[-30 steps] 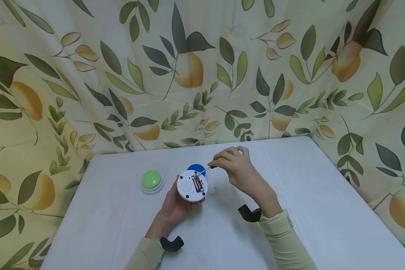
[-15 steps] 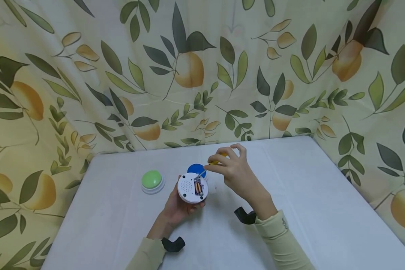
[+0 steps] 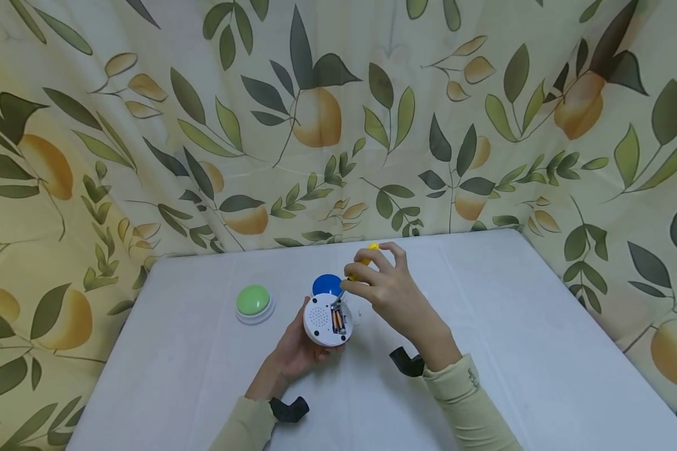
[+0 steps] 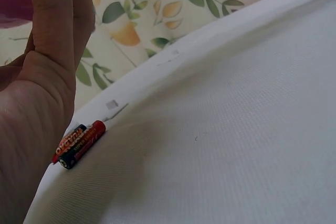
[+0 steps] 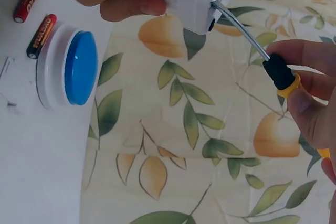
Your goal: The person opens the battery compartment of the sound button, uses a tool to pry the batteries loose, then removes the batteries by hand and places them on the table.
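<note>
One white round unit [image 3: 320, 321], underside toward the head camera, sits off the desk [image 3: 203, 376]; left hand [image 3: 294, 352] has its grip clamped on the rim. Battery bay [image 3: 333, 319] uncovered, cells [image 3: 339, 322] inside, long axis running roughly away from the person. Right hand [image 3: 397, 291] is nearer the bay's far end, grip pinching the screwdriver [image 5: 280, 72]; it slants down-left, tip at that end. Tip-to-bay angle looks like what matters. Beyond: blue button [image 3: 327, 284], two loose batteries [image 5: 42, 36] beside it; green button [image 3: 252, 299] left.
</note>
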Tool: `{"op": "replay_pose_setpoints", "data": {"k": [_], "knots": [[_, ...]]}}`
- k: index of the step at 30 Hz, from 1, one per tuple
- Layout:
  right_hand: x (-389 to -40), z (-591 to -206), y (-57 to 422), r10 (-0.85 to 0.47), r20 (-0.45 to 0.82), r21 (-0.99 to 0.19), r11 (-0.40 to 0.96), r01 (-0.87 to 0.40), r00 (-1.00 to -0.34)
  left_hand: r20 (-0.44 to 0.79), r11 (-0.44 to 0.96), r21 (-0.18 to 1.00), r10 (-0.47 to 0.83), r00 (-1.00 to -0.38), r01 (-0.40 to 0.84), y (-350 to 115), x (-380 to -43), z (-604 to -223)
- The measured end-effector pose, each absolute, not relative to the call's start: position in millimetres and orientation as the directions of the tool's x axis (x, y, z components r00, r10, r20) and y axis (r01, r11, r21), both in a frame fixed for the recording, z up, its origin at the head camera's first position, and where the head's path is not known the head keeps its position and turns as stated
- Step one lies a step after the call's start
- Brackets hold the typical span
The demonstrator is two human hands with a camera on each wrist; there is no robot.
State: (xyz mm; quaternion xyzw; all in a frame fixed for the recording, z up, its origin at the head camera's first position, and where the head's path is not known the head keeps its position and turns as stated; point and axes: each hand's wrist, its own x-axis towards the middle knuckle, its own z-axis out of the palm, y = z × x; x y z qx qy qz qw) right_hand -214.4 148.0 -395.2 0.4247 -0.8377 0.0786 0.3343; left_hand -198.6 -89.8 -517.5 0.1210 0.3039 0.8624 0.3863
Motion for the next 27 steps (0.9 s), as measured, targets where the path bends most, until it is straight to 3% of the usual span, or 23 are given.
{"op": "replay_pose_setpoints", "data": {"k": [5, 13, 16, 22, 27], "knots": [[-212, -391, 150, -0.657, 0.614, 0.098, 0.614, -0.784, -0.438, -0.119, -0.479, 0.631, 0.717, -0.687, -0.61, -89, -197, -518], [-211, -388, 157, -0.682, 0.544, -0.023, 0.57, -0.821, -0.489, -0.243, -0.326, 0.681, 0.744, -0.622, -0.656, -90, -195, -520], [-211, -388, 159, -0.681, 0.517, -0.077, 0.566, -0.821, -0.519, -0.201, -0.31, 0.687, 0.787, -0.583, -0.657, -92, -195, -521], [-210, -390, 159, -0.694, 0.436, -0.209, 0.541, -0.815, -0.573, -0.069, -0.279, 0.683, 0.896, -0.439, -0.675, -95, -195, -522], [-210, -388, 157, -0.691, 0.397, -0.304, 0.522, -0.797, -0.604, -0.108, -0.249, 0.691, 0.893, -0.437, -0.678, -97, -196, -521]]}}
